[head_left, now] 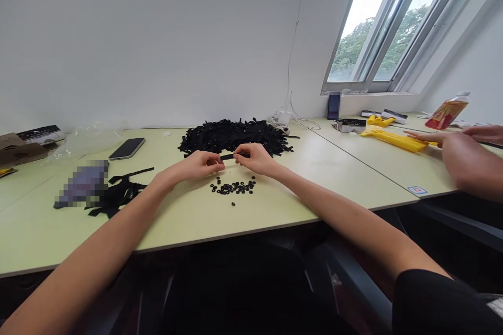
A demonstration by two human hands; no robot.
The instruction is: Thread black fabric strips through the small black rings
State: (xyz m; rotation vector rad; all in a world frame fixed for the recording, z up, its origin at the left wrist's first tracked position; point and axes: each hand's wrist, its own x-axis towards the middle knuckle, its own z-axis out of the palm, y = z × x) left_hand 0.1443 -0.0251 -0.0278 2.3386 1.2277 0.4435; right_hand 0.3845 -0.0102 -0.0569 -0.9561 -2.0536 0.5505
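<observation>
A short black fabric strip (227,157) is stretched between my two hands above the table. My left hand (200,164) pinches its left end, and my right hand (255,159) has its fingers closed on the right end. Just in front of them lie several small black rings (236,188), loosely scattered, with a single ring (233,203) nearer the table edge. Behind my hands rises a wide heap of black strips (231,133). Whether a ring sits between my fingertips is too small to tell.
More black strips (121,191) lie at the left beside a blurred-out packet (82,183) and a phone (127,148). At the right, a co-worker's hands (456,144) are by a yellow tool (395,140). A drink bottle (448,111) and white cables (301,121) are further back.
</observation>
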